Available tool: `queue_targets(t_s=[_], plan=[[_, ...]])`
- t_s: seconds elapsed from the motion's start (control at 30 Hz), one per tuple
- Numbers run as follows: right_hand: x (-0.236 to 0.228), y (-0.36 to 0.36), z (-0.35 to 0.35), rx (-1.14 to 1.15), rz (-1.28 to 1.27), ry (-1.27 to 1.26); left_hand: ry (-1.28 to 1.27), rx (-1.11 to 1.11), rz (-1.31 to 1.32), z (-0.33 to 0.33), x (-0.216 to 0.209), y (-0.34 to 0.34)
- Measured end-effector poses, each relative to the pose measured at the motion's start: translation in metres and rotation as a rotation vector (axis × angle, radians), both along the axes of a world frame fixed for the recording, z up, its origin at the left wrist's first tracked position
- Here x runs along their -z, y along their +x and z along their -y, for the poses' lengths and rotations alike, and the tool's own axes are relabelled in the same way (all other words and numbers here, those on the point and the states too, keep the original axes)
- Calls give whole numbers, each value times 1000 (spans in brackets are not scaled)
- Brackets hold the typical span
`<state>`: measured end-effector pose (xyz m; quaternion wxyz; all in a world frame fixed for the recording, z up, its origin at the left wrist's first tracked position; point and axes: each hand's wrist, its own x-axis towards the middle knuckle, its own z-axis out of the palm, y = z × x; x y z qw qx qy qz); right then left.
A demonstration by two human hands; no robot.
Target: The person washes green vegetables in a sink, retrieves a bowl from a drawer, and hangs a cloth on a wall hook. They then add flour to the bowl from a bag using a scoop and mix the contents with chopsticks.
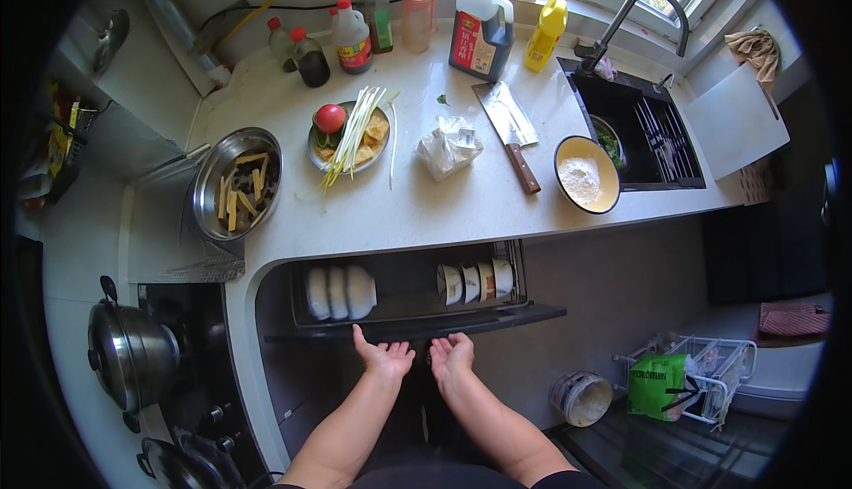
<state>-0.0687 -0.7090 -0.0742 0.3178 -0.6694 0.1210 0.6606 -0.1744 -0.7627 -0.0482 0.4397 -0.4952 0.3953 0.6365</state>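
A dark pull-out drawer (417, 322) stands partly out beneath the counter, with white bowls (341, 293) stacked on edge at its left and several patterned bowls (477, 282) at its right. Just in front of its front panel is my left hand (385, 359), palm up and fingers apart, the thumb reaching to the panel's lower edge. My right hand (452, 355) is beside it, palm turned up, with loosely bent fingers close to the same edge. Neither hand holds anything that I can see. Whether the fingertips touch the panel is unclear.
Above, the white counter (355, 223) carries a cleaver (515, 138), a bowl of flour (581, 180), a plate of vegetables (351, 138) and a steel pot (236, 183). Right of it is a black sink (652, 134). A bucket (582, 398) and white rack (728, 374) stand low right.
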Motion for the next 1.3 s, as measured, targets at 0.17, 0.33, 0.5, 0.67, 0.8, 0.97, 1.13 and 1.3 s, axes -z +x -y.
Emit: queue_targets(t_s=[0.17,0.33,0.5,0.67,0.8,0.97,1.13,1.3], plan=[[1,35,33,-28,41,-151,-212,72,137,19,0,13],[4,54,52,-42,38,-200,-274,95,165,37,2,30],[-17,73,55,-308,37,-141,-119,199,151,59,3,38],[-36,73,18,-323,78,285,135,441,-50,41,-44,34],[75,69,-61,-798,274,745,170,478,-353,8,15,15],[130,22,-152,-1280,998,1023,232,396,-289,-32,97,-3],[206,13,-201,-1732,1455,1252,245,386,-274,-62,143,-9],[211,3,-219,-2165,1402,1059,373,348,-235,-87,163,-8]])
